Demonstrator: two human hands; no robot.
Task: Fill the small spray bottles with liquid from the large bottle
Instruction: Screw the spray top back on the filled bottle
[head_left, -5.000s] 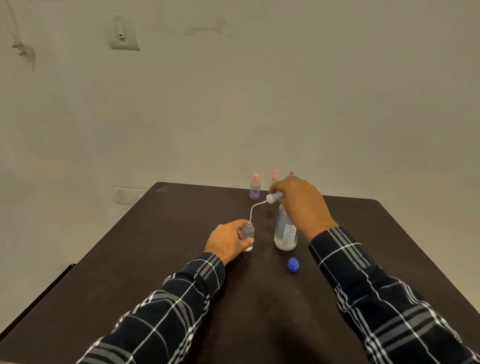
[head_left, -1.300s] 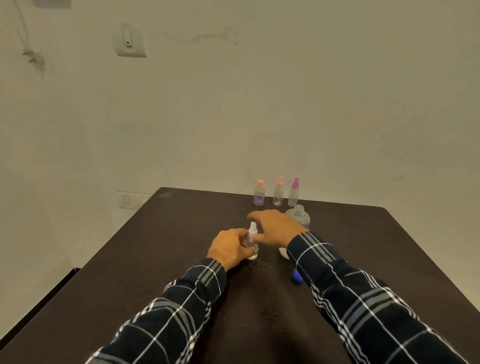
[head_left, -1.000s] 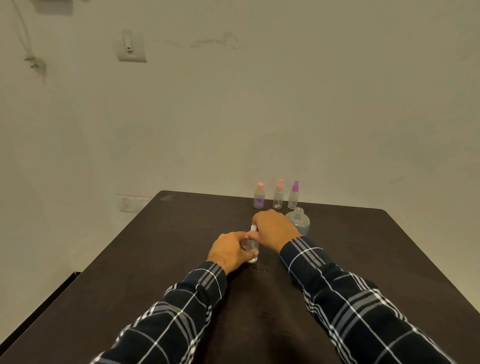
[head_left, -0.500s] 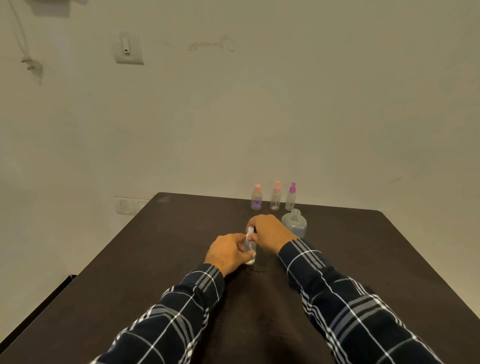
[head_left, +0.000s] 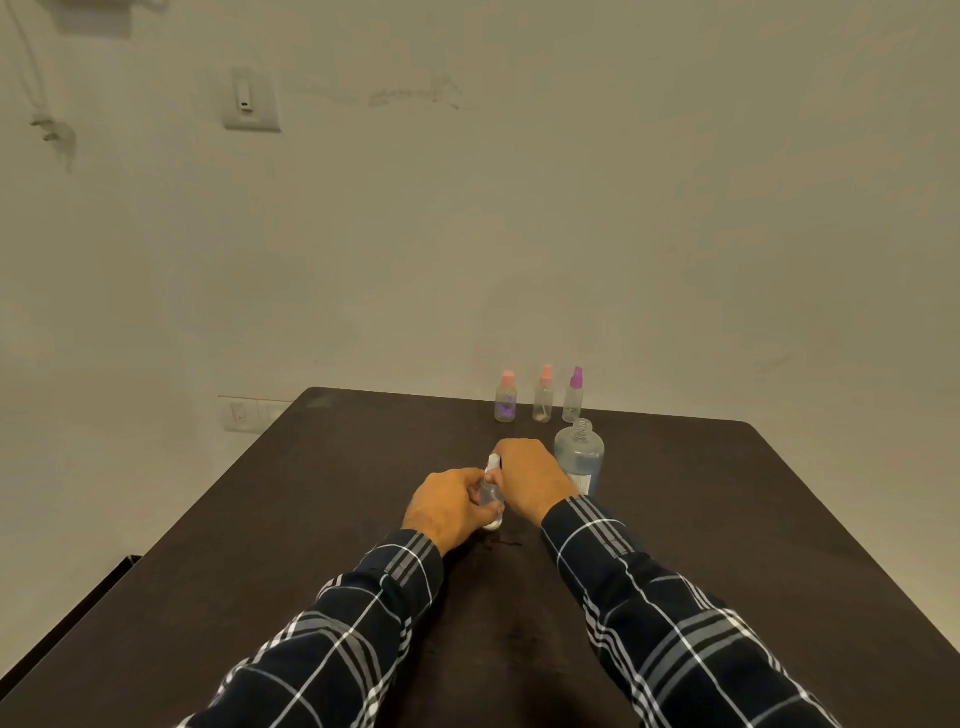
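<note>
Two hands meet on one small clear plastic spray bottle, standing upright on the table about mid-way across. The left hand is wrapped round its body, and the right hand has its fingers curled over the white spray top from the other side. Both arms are in dark plaid sleeves.

Just to the right of the right hand, pretty much touching the wrist, is the large clear round-shouldered bottle. Its neck is uncapped and there's bluish liquid inside. It has a pale label low down, but that's half hidden and I can't read a word of it.

Further back there's a row of three little bottles near the table's far edge: a pink-capped one with a purple label, a pink-capped clear one and a purple-capped clear one. The print on them is too small to read.

The dark brown matte table spreads wide to either side of the hands, with the left edge running off toward the corner. The rounded far corner on the right sits well away from the bottles.

Behind everything is a plain off-white wall with a white switch plate up high, a socket plate low by the table and a thin cable hanging top left.
</note>
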